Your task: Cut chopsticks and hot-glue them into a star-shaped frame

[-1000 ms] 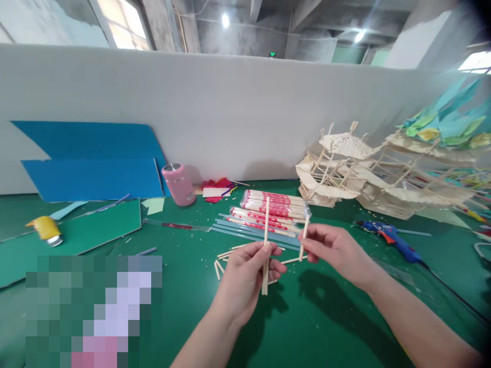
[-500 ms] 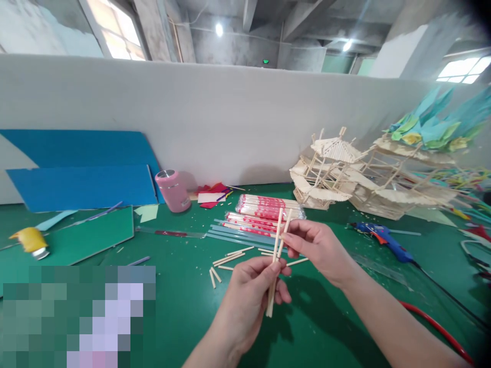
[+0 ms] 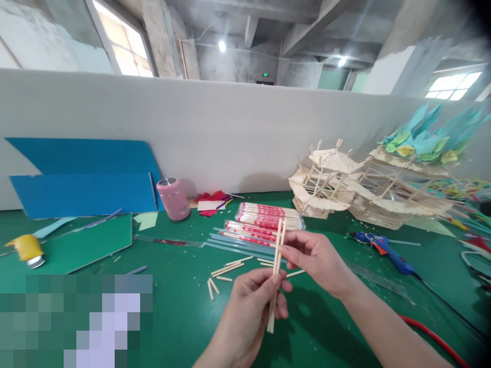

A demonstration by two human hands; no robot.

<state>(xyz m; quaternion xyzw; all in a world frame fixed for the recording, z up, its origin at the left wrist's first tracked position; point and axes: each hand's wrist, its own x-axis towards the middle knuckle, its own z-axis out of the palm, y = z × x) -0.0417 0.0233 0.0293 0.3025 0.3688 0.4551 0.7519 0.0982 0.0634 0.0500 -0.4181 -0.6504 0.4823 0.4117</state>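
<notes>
My left hand (image 3: 257, 296) is closed around a few slim wooden sticks (image 3: 271, 319), probably chopsticks, held nearly upright over the green table. Two tips show above the fingers, almost side by side. My right hand (image 3: 312, 255) pinches one of these sticks near its upper part between thumb and fingers. Short cut sticks (image 3: 228, 269) lie loose on the table just beyond my left hand. Behind them are translucent bluish glue sticks (image 3: 238, 244) and plastic-wrapped bundles of chopsticks (image 3: 264, 214) with red printed bands.
A blue hot glue gun (image 3: 383, 248) with a black cord lies at right, near a red cable (image 3: 433, 335). Stick-built pavilion models (image 3: 326, 184) stand behind. At left are a pink cup (image 3: 174, 199), blue boards (image 3: 84, 194), a green board (image 3: 92, 245) and a yellow object (image 3: 26, 250).
The tops of the two sticks have come closer together, now nearly parallel instead of spread. The whole view has shifted slightly, with the scene lower in the picture.
</notes>
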